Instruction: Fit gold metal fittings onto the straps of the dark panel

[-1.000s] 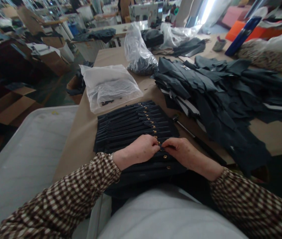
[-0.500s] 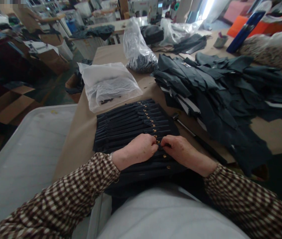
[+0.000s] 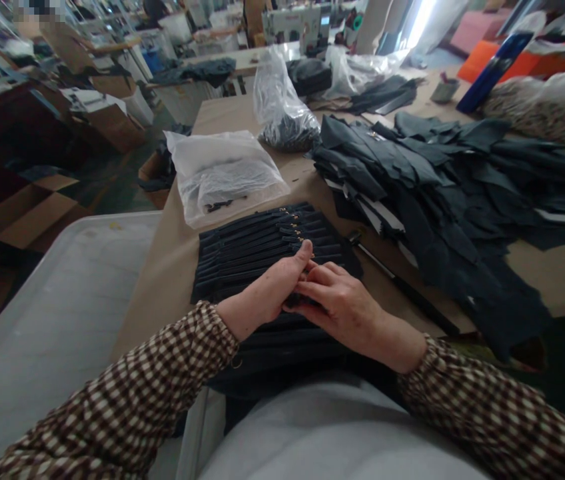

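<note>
Dark zipper strips (image 3: 240,247) lie overlapped in a row on the table before me, with gold-coloured zipper pulls (image 3: 292,225) in a line along their right part. My left hand (image 3: 275,283) is over the near strips, palm turned inward and thumb raised; its other fingers curl mostly out of sight. Against that palm press the bent fingers of my right hand (image 3: 350,303). Something small and dark shows between the two hands, too hidden to name. Both hands cover several of the nearer pulls.
A clear plastic bag (image 3: 227,173) lies beyond the strips, with another filled bag (image 3: 287,120) behind it. Dark cut fabric (image 3: 442,167) is heaped at the right. A thin dark rod (image 3: 407,283) lies beside the strips. At left stands a whitish bin (image 3: 62,300).
My hands were apart, pinching at a gold pull. Now they have come together slightly left, the right fingers in the left palm and the left thumb lifted.
</note>
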The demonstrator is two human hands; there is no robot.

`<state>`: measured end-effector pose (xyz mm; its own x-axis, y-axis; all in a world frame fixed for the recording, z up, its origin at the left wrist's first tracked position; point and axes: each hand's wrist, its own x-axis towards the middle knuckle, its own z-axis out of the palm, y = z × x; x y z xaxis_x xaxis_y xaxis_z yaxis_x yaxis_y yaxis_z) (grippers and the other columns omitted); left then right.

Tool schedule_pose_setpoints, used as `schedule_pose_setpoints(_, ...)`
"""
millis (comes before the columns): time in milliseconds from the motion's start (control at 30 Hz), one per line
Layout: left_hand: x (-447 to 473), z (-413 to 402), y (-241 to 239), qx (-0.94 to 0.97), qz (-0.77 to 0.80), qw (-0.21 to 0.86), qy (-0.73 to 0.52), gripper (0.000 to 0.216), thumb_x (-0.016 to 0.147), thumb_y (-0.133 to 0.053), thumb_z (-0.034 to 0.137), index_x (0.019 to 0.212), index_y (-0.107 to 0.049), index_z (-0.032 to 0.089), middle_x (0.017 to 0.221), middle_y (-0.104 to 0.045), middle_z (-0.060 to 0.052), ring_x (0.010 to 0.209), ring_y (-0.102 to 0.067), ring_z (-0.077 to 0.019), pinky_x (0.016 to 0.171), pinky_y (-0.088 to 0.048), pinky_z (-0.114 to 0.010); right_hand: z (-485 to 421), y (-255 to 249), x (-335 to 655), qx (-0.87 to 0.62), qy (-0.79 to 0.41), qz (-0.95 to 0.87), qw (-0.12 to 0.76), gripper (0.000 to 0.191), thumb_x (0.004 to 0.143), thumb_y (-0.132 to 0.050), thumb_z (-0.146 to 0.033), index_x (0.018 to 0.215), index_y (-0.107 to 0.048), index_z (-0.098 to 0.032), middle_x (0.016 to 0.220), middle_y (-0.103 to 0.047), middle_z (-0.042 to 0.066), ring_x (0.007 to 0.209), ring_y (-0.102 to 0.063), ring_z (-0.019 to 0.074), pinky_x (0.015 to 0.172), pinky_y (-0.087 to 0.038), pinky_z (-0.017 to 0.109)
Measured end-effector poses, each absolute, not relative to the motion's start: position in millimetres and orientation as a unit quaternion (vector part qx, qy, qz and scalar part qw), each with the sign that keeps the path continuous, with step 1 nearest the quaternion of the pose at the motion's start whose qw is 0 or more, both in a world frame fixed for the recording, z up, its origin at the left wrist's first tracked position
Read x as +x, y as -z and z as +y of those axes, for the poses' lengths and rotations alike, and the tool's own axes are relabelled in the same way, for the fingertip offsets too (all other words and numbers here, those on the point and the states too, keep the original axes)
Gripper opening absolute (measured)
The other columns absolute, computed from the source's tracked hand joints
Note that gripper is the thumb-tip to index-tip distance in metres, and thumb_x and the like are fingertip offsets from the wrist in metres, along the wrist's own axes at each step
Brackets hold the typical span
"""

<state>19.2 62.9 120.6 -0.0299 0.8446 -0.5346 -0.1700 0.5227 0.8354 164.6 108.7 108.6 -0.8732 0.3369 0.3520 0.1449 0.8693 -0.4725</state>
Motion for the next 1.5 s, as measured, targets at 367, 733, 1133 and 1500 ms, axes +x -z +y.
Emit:
schedule_pose_setpoints(367, 22, 58, -122, 0.291, 0.606, 0.639, -0.374, 0.063, 0.078, -0.041, 0.077, 0.088, -0.058, 0.018, 0.059, -0.051, 0.003, 0.046, -0.044, -0.007, 0.04, -0.028, -0.015, 117, -113, 170, -0.166, -0.311, -0.909, 0.222, 0.02, 0.096, -0.043, -0.023, 0.1, -0.062, -0.018, 0.099, -0.066, 0.007, 0.088, -0.06, 0.0156, 0.078, -0.046, 0.027)
schedule_pose_setpoints(733, 28, 41, -113, 0.587, 0.606, 0.471, -0.258, 0.02, 0.082, -0.052, 0.03, 0.067, -0.056, 0.017, 0.06, -0.047, 0.005, 0.057, -0.04, -0.0088, 0.051, -0.03, -0.022, 121, -109, 213, -0.237, -0.426, -0.871, 0.059, 0.014, 0.088, -0.049, -0.023, 0.086, -0.063, -0.022, 0.065, -0.062, -0.003, 0.054, -0.053, 0.0096, 0.054, -0.039, 0.022)
schedule_pose_setpoints(1133, 41, 41, -111, 0.68, 0.64, 0.347, -0.094, 0.026, 0.086, -0.046, 0.031, 0.071, -0.063, 0.017, 0.071, -0.065, -0.006, 0.062, -0.057, -0.0161, 0.061, -0.041, -0.028, 111, -72, 225, -0.283, -0.348, -0.891, 0.07, 0.015, 0.087, -0.05, -0.018, 0.086, -0.065, -0.022, 0.078, -0.068, 0.0, 0.068, -0.06, 0.013, 0.063, -0.039, 0.024)
schedule_pose_setpoints(1500, 33, 43, -112, 0.698, 0.663, 0.269, -0.038, 0.031, 0.086, -0.043, 0.033, 0.069, -0.062, 0.016, 0.067, -0.062, -0.009, 0.062, -0.058, -0.021, 0.061, -0.043, -0.033, 111, -73, 216, -0.319, -0.267, -0.909, 0.027, 0.008, 0.086, -0.051, -0.017, 0.084, -0.057, -0.022, 0.072, -0.063, -0.001, 0.062, -0.056, 0.0131, 0.057, -0.032, 0.025)
